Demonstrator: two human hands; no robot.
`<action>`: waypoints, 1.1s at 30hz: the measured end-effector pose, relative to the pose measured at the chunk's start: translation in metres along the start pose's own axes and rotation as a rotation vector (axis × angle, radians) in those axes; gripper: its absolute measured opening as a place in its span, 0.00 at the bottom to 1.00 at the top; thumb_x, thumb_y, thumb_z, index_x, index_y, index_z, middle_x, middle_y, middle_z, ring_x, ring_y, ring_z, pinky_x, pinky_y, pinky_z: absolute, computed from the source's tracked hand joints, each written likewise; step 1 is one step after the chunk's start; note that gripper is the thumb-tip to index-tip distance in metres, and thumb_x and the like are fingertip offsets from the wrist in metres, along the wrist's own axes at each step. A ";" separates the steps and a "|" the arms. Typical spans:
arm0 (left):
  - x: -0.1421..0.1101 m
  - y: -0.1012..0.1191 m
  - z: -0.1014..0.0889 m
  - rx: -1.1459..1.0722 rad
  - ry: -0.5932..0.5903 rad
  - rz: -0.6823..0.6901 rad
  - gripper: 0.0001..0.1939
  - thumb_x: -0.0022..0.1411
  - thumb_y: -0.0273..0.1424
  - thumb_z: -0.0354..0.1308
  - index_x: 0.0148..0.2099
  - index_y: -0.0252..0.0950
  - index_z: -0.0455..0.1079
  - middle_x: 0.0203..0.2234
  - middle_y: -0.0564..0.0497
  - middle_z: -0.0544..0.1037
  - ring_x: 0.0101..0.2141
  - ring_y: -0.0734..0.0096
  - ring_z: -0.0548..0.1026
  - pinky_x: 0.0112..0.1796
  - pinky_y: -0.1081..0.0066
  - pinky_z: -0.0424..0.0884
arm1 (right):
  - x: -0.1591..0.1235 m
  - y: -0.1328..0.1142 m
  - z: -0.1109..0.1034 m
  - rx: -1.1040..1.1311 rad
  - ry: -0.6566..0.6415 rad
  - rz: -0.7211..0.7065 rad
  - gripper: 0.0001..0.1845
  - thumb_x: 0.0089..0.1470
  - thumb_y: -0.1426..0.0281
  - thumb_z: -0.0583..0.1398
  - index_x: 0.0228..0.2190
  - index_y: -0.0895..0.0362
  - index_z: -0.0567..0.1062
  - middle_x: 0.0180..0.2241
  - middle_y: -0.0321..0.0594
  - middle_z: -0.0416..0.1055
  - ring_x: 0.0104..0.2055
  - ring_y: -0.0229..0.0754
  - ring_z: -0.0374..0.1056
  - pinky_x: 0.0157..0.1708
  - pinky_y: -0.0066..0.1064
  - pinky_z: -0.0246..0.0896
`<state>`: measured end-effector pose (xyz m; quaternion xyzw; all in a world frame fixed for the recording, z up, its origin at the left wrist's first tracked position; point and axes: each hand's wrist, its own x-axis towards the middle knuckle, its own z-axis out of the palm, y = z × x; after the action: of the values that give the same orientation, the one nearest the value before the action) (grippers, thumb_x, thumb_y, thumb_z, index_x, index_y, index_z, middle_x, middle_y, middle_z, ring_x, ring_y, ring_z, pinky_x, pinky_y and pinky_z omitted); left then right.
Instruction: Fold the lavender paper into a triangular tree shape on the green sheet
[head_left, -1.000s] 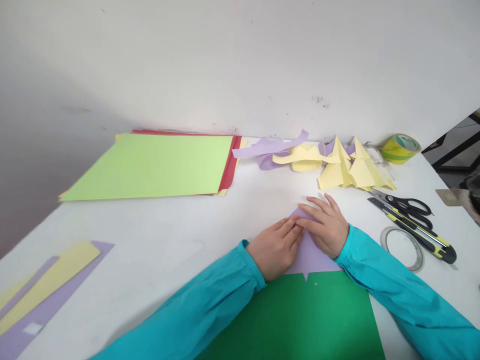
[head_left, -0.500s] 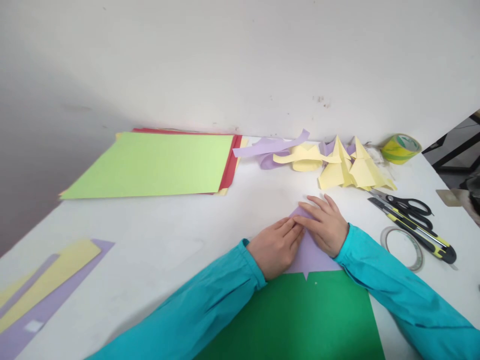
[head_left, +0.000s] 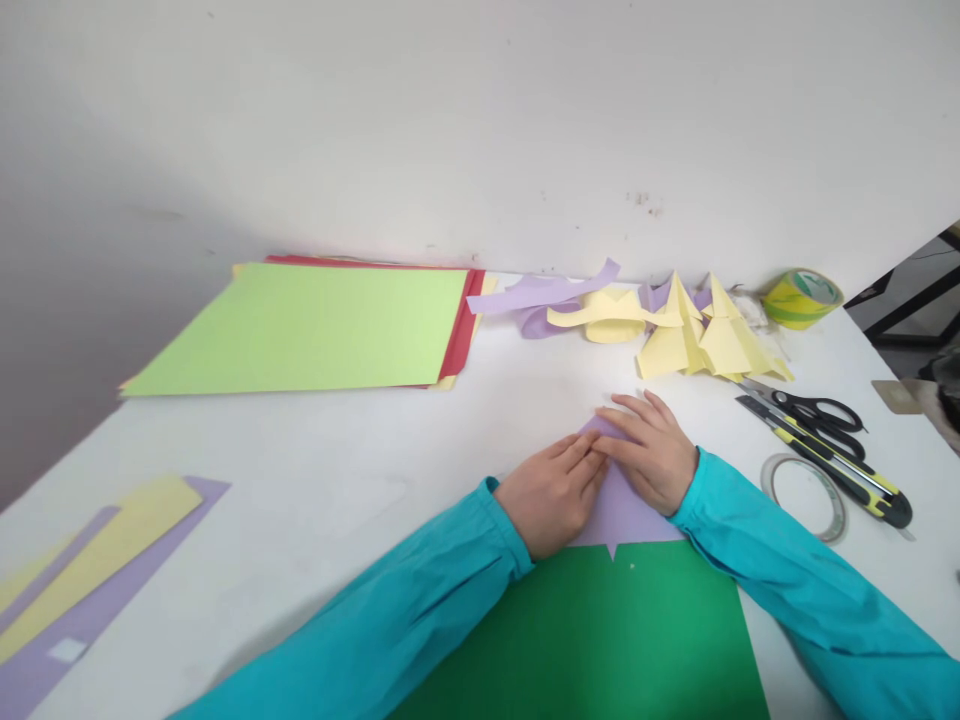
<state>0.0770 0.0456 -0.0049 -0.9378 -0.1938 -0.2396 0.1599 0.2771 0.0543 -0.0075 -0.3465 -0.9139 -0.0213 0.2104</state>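
Note:
A folded sheet of purple paper (head_left: 621, 518) lies on the table, narrow at its far end, with a small notched point along its near edge. My left hand (head_left: 553, 495) bends over its left side, fingers pressed together on the paper. From the right, my right hand (head_left: 651, 450) lies over its upper part with fingers stretched and somewhat apart, the nearer ones touching my left fingertips. Both hands hide much of the fold, and my thumbs are mostly out of sight. A dark green sheet (head_left: 615, 635) borders the purple paper's near edge.
Stacked coloured sheets (head_left: 300, 330) lie back left. Paper strips (head_left: 544, 292) and folded yellow paper cones (head_left: 739, 335) stand along the wall. Yellow tape (head_left: 802, 298), scissors (head_left: 821, 412), a box cutter (head_left: 840, 465) and a clear tape roll (head_left: 771, 495) lie right. Paper offcuts (head_left: 142, 515) lie left.
My right hand's fingers have shifted very slightly to the left over the purple paper. Otherwise the hands and the things on the table look the same.

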 end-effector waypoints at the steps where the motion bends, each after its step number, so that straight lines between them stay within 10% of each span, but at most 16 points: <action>1: 0.000 0.000 0.000 -0.001 0.003 0.002 0.17 0.65 0.21 0.43 0.44 0.21 0.73 0.41 0.35 0.78 0.44 0.55 0.76 0.44 0.60 0.75 | 0.000 -0.001 0.000 -0.005 -0.005 0.006 0.19 0.59 0.73 0.49 0.47 0.53 0.73 0.55 0.45 0.66 0.62 0.50 0.51 0.60 0.53 0.43; 14: -0.003 -0.002 0.001 -0.025 -0.024 0.017 0.17 0.67 0.21 0.42 0.45 0.22 0.73 0.45 0.35 0.77 0.46 0.57 0.75 0.45 0.59 0.75 | 0.000 0.000 0.005 -0.089 0.063 0.224 0.19 0.56 0.73 0.51 0.47 0.54 0.74 0.55 0.44 0.67 0.61 0.51 0.54 0.59 0.51 0.43; 33: 0.000 -0.006 -0.003 -0.135 0.044 -0.103 0.15 0.64 0.22 0.43 0.43 0.23 0.71 0.38 0.37 0.75 0.42 0.61 0.73 0.44 0.62 0.75 | -0.004 0.006 0.008 -0.039 -0.001 0.171 0.21 0.52 0.74 0.53 0.46 0.49 0.75 0.56 0.41 0.66 0.62 0.52 0.51 0.59 0.56 0.43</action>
<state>0.0731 0.0502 -0.0011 -0.9298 -0.2216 -0.2805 0.0880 0.2804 0.0577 -0.0168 -0.4276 -0.8804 -0.0210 0.2042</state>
